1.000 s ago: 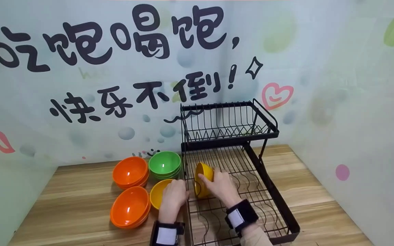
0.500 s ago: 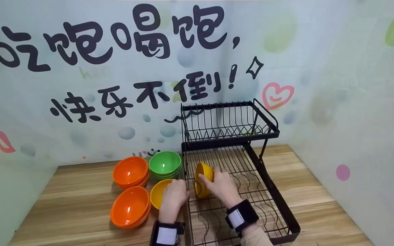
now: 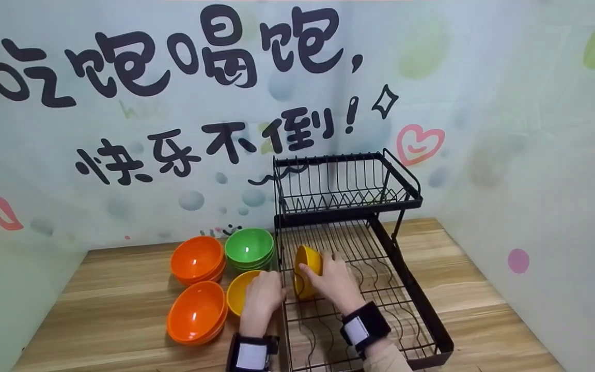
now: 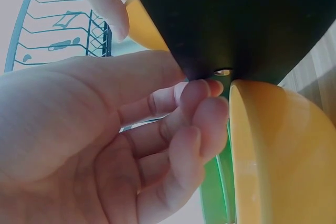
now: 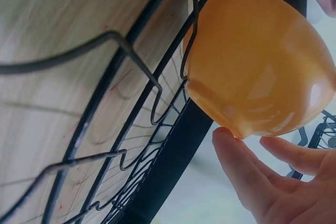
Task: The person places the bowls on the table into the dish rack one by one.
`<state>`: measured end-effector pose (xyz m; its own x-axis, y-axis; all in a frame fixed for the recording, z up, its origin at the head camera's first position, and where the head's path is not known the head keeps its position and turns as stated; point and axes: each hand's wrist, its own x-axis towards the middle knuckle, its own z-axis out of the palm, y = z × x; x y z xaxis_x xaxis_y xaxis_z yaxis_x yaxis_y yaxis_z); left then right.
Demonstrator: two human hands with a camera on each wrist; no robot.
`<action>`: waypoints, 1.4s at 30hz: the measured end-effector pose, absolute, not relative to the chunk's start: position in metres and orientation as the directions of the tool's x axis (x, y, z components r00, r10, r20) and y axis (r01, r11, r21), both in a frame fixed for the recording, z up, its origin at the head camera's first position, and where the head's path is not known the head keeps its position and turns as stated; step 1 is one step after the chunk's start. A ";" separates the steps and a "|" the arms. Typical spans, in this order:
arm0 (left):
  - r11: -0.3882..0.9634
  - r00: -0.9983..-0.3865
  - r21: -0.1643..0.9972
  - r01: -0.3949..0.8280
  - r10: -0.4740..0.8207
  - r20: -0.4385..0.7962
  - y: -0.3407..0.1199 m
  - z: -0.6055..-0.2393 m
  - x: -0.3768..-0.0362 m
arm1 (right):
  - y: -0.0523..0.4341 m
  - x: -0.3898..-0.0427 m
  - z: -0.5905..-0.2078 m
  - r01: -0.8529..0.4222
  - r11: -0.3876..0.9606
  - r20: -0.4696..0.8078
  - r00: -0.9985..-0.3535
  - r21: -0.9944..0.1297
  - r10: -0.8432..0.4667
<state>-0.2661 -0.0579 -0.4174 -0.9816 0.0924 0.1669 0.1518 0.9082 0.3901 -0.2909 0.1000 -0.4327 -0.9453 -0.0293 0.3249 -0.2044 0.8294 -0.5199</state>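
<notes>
A yellow bowl (image 3: 307, 274) stands on its side among the wires of the black dish rack's (image 3: 426, 310) lower tier, its opening turned left. My right hand (image 3: 334, 281) holds it, thumb at the rim in the head view; the right wrist view shows fingertips against the foot of the bowl (image 5: 257, 61). My left hand (image 3: 264, 294) is at the rack's left side. In the left wrist view its thumb and curled fingers pinch the edge of the black side rail (image 4: 236, 19). Next to this hand sits another yellow bowl (image 3: 239, 294), partly hidden behind it.
Two stacks of orange bowls, one at the back (image 3: 197, 258) and one in front (image 3: 196, 312), stand left on the wooden table (image 3: 106, 310). Green bowls (image 3: 249, 247) are stacked behind the yellow one. The rack's upper tier (image 3: 349, 201) rises at the back, before a printed wall.
</notes>
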 end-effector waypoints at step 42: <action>0.939 -0.995 0.335 0.079 0.097 -0.037 -0.064 -0.420 -0.258 | 0.101 -0.288 -0.423 -0.539 0.734 0.725 -0.683 -0.413 -0.093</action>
